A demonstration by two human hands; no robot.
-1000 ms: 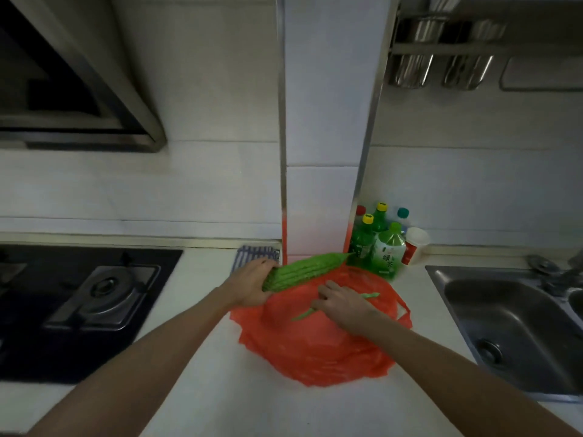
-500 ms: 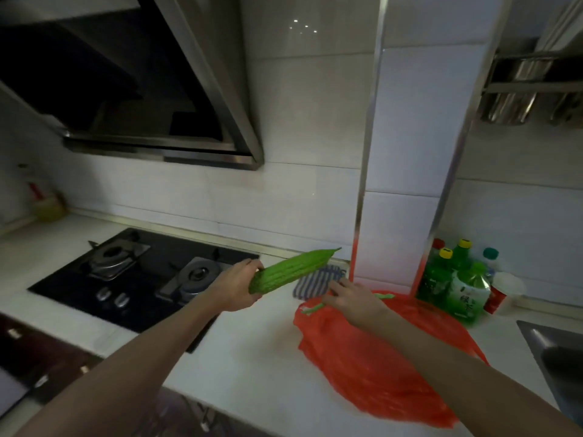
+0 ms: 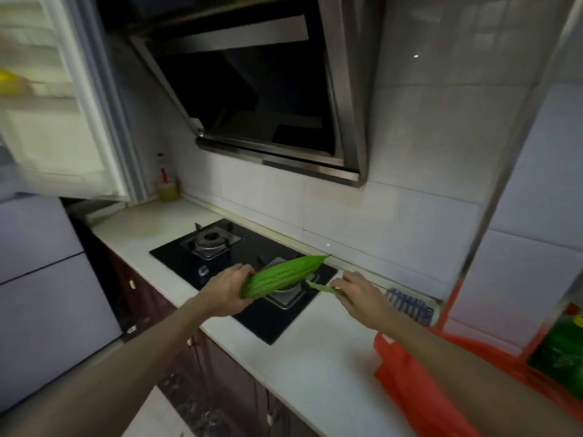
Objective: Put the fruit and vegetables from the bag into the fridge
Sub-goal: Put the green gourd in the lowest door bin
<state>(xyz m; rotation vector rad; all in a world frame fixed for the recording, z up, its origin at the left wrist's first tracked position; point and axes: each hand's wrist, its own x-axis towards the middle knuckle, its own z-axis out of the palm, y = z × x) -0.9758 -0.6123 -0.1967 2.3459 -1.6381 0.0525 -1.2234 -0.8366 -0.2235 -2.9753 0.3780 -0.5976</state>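
Observation:
My left hand (image 3: 227, 290) grips the thick end of a ridged green bitter gourd (image 3: 284, 274), held level over the black gas hob (image 3: 220, 266). To its right, my right hand (image 3: 359, 294) pinches a thin green bean (image 3: 320, 287) whose tip points left. The red plastic bag (image 3: 419, 389) lies crumpled on the white counter at the lower right, partly behind my right forearm. The fridge (image 3: 41, 294) stands at the far left, its open door (image 3: 53, 99) blurred at the upper left with something yellow on a shelf.
A dark range hood (image 3: 258, 89) hangs above the hob. A bottle of yellow liquid (image 3: 167, 184) stands in the counter's far corner. A striped cloth (image 3: 408, 304) lies by the tiled pillar, and green bottles (image 3: 564, 348) stand at the right edge. Dark cabinets run below the counter.
The view has swung left from the bag toward the fridge. Both hands have carried the bitter gourd and the green bean away from the bag to above the hob.

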